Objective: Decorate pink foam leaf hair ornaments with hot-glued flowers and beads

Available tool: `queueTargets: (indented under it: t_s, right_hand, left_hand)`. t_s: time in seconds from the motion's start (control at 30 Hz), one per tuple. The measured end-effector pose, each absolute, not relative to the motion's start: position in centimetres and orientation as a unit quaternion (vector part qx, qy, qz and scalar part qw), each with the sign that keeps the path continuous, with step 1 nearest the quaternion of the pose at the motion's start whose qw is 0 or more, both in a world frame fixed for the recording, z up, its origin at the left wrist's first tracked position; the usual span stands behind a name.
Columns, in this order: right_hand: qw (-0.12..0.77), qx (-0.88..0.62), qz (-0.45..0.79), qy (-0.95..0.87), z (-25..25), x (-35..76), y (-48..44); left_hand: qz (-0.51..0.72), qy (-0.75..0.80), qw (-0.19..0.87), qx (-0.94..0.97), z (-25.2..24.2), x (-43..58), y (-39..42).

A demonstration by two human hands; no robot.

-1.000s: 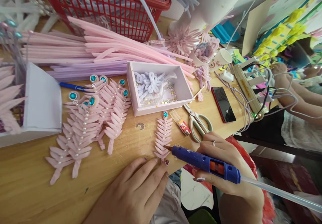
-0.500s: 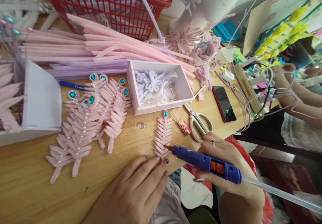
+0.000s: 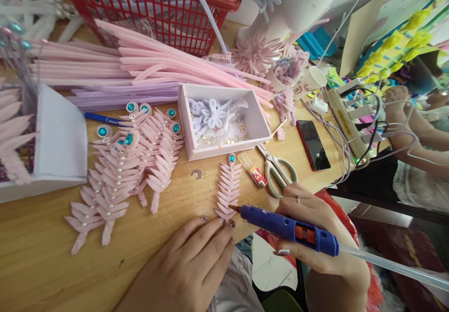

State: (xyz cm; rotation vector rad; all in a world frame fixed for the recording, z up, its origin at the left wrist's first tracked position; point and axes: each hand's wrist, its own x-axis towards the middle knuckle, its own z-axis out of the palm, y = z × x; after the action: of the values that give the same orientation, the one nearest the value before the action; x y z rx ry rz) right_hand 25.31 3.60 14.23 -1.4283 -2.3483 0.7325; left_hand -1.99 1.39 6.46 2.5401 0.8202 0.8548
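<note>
In my right hand (image 3: 312, 228) is a blue hot glue gun (image 3: 287, 228), a clear glue stick (image 3: 393, 266) running out of its back end. Its brown tip rests at the lower right part of a pink fuzzy feather-shaped piece (image 3: 228, 188), with a teal gem (image 3: 231, 159) at its top. My left hand (image 3: 196, 256) lies palm down with fingers stretched out, fingertips on the feather's bottom end, which they partly hide. To the left, several similar pink feathers (image 3: 117, 195) with pearls and teal gems lie in an overlapping pile.
A white box (image 3: 228, 152) of lilac loops and beads stands behind the feather. Scissors (image 3: 277, 169), a small blade case (image 3: 257, 176) and a phone (image 3: 313, 144) lie to the right. Pink fuzzy stems (image 3: 150, 59), a red basket (image 3: 196, 36) and a power strip (image 3: 347, 125) lie beyond. Another person's arm (image 3: 403, 139) shows at right.
</note>
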Motion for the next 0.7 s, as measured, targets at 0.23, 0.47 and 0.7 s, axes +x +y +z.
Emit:
queueTargets:
  t_s: [0.23,0.47,0.7]
  right_hand:
    - [0.218,-0.509,0.294,-0.779,13.3,25.1,3.8]
    - [0.297,-0.598,0.342,-0.661,14.0,26.7,2.8]
    - [0.308,-0.817,0.136,-0.468,13.2,30.7,4.6]
  left_hand:
    - [0.306,0.286,0.168,0.892,6.2,-1.7,1.6]
    - [0.313,0.267,0.145,0.9,6.0,-1.9,1.9]
    - [0.356,0.224,0.049,0.906,4.2,-1.9,2.7]
